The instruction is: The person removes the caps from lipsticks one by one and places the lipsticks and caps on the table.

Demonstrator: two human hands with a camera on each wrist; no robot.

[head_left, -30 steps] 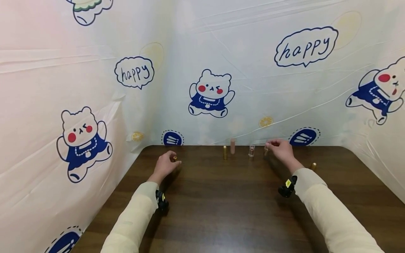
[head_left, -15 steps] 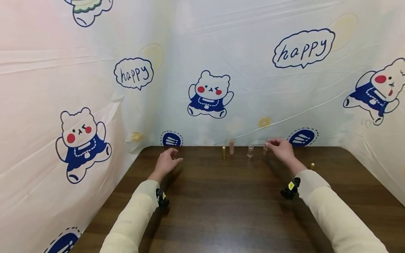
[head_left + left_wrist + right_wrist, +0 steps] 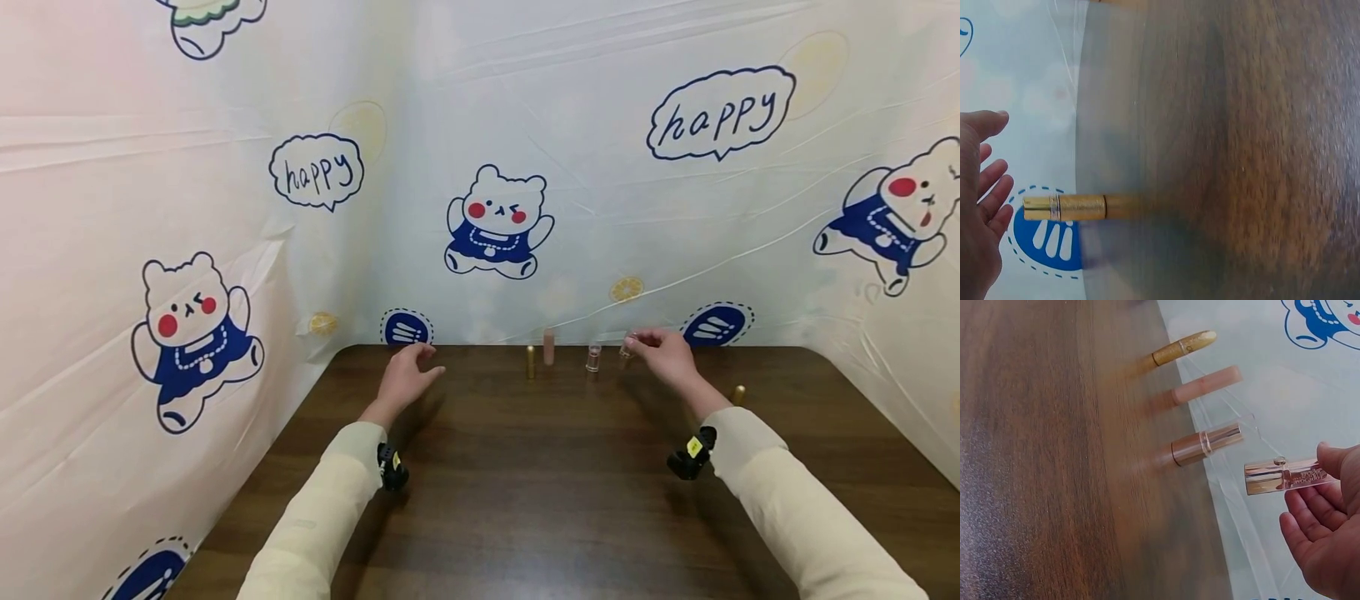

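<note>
My right hand (image 3: 667, 358) pinches a lipstick (image 3: 1265, 477) with a rose-gold base and a clear cap, held off the table. Beside it stands a similar clear-capped lipstick (image 3: 1191, 449). Farther left are a matte pink tube (image 3: 1209, 384) and a gold lipstick (image 3: 1185, 348) with a rounded top, both upright. My left hand (image 3: 982, 206) has its fingers loosely extended and holds nothing. Close by its fingertips, apart from them, another gold tube (image 3: 1065, 207) with a flat end stands upright; the hand hides it in the head view.
Another gold tube (image 3: 738, 394) stands on the right, partly behind my right forearm. The brown wooden table (image 3: 510, 483) meets a pale printed cloth (image 3: 495, 108) along its back edge.
My left hand has moved forward and right, its fingers spreading away from the gold tube seen earlier between them. My right hand has raised the clear-capped lipstick slightly and shifted it left.
</note>
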